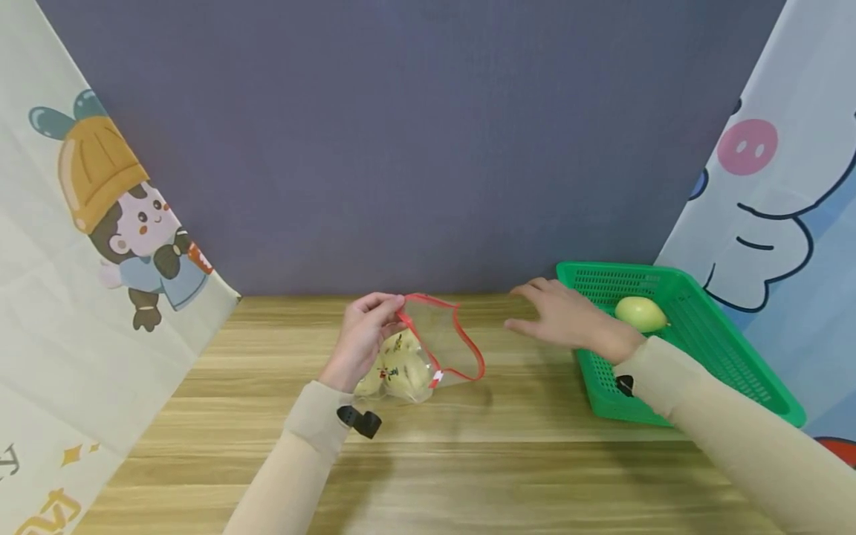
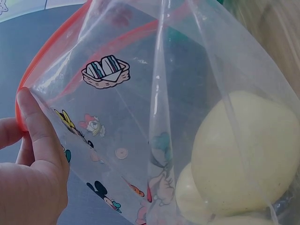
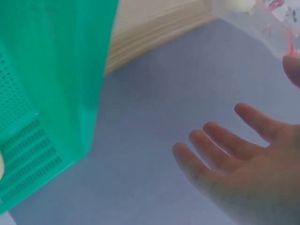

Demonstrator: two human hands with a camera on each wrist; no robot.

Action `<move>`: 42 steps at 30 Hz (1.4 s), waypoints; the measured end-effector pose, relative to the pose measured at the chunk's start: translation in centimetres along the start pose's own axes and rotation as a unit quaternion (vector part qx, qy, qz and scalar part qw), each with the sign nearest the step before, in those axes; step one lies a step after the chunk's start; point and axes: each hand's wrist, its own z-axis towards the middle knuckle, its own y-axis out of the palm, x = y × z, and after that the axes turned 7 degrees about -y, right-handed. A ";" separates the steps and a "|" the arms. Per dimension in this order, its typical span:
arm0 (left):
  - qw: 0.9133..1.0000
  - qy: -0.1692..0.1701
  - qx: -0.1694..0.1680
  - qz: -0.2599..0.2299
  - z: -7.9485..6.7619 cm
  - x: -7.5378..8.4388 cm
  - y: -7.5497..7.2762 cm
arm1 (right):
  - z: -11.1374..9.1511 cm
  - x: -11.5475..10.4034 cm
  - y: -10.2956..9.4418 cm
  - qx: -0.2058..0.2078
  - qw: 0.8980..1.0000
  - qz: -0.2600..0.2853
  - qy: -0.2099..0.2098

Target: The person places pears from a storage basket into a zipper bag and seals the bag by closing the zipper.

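My left hand (image 1: 364, 334) pinches the red rim of a clear zip bag (image 1: 449, 338) between thumb and fingers. The bag's mouth gapes to the right, and cartoon prints cover its film. Several pale yellow-green fruits (image 1: 406, 374) lie inside it; in the left wrist view one large fruit (image 2: 246, 152) shows through the plastic. Between the bag and a green basket (image 1: 725, 327), my right hand (image 1: 565, 316) hovers with fingers spread and nothing in them. One similar fruit (image 1: 640, 314) lies in the basket, behind the right wrist.
The bag and basket stand on a wood-grain table (image 1: 468, 475). A grey-blue panel (image 1: 428, 148) rises at the table's back edge. Printed cloths hang on both sides, a cartoon child (image 1: 143, 223) on the left and a pig (image 1: 769, 193) on the right.
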 end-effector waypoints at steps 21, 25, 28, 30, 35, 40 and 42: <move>1.000 -0.003 -0.002 0.001 0.3 -0.3 0.6 | 0.6 7.9 -1.0 -0.002 0.996 0.024 0.091; 1.000 -0.001 -0.004 0.000 0.3 -0.4 0.5 | 0.7 8.7 -1.2 0.000 0.994 0.021 0.103; 1.000 0.002 -0.004 -0.004 0.3 -0.5 0.5 | 0.8 9.2 -1.2 0.006 0.994 0.015 0.110; 1.000 0.002 -0.005 -0.004 0.3 -0.5 0.5 | 0.9 9.7 -1.2 0.008 0.993 0.014 0.115; 1.000 0.002 -0.008 -0.006 0.3 -0.4 0.4 | 1.1 10.6 -1.2 0.011 0.992 0.015 0.128; 1.000 0.002 -0.010 -0.002 0.4 -0.4 0.1 | 0.9 11.7 -1.1 0.004 0.989 0.022 0.145; 1.000 0.001 -0.010 0.000 0.4 -0.4 0.0 | 0.8 12.1 -1.1 0.002 0.988 0.028 0.154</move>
